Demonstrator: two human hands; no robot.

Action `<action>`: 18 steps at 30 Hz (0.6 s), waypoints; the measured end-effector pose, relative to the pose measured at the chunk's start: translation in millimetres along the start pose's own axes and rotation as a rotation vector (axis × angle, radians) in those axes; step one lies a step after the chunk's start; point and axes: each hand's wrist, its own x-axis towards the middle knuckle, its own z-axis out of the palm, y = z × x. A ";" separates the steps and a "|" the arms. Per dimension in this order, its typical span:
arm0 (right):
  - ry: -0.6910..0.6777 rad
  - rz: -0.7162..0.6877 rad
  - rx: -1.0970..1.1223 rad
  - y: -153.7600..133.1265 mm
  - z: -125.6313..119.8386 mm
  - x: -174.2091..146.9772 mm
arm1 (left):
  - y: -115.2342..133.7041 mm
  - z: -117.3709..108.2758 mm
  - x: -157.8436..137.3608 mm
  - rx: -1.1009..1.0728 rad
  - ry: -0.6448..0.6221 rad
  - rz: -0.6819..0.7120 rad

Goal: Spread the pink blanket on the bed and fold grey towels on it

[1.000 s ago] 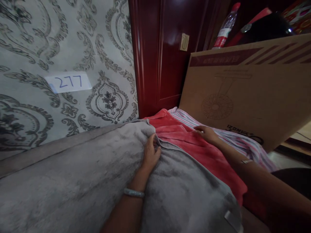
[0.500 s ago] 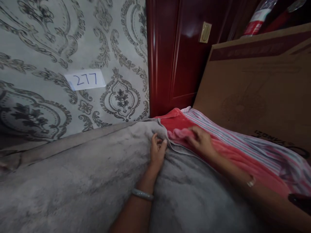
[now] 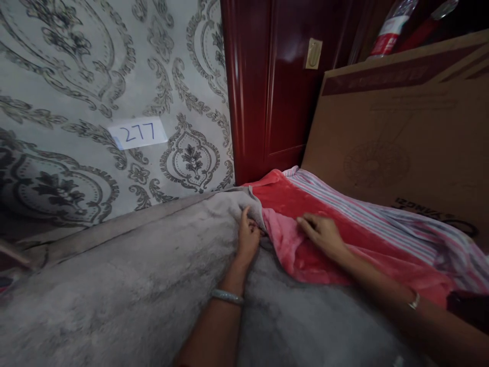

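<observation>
A grey plush blanket point(image 3: 133, 290) spreads across the front and left. On its right lies a red plush blanket point(image 3: 301, 196), whose paler pink side point(image 3: 282, 229) is folded over the grey edge. My left hand point(image 3: 249, 235) is at the grey blanket's edge, its fingers curled in on the cloth and partly hidden by the fold. To the right, my right hand point(image 3: 323, 232) pinches the red blanket with thumb and fingers together. A striped cloth point(image 3: 355, 204) runs along the far side of the red one.
Behind the bedding stand a patterned wall point(image 3: 153, 76) with a paper label point(image 3: 139, 132) reading 277, and a dark red wooden panel point(image 3: 252, 92). A large cardboard box point(image 3: 401, 127) leans at the right. A bottle point(image 3: 389, 33) shows above its top edge.
My right hand has drawn the red blanket's edge out over the grey one, so a broad pink flap now shows. My left hand stays near the same spot, its fingers drawn closer together.
</observation>
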 end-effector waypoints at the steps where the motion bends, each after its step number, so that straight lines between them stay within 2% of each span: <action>1: 0.015 0.048 -0.036 4.7 -3.8 19.8 | 0.6 1.0 -0.2 -0.017 0.015 -0.018; 3: -0.080 0.119 -0.016 8.3 -2.6 57.0 | 1.9 1.8 -0.7 -0.034 0.070 -0.035; 6: -0.215 0.121 0.096 -1.3 22.3 98.7 | 2.3 -1.4 -1.4 -0.013 0.185 0.030; 9: -0.260 0.046 0.228 -23.3 61.8 126.3 | 1.0 -9.9 1.2 0.011 0.304 0.127; 12: -0.229 -0.004 0.260 -51.2 92.6 144.8 | 2.9 -21.1 10.7 -0.028 0.423 0.137; 14: -0.145 -0.044 0.241 -71.9 102.7 144.9 | 6.9 -29.6 18.2 -0.108 0.480 0.081; 16: -0.070 -0.126 0.228 -93.7 106.4 128.4 | 10.6 -38.8 21.0 -0.077 0.469 0.035; 18: -0.116 -0.393 0.164 -114.5 107.1 96.1 | 10.9 -48.5 14.4 0.140 0.407 0.051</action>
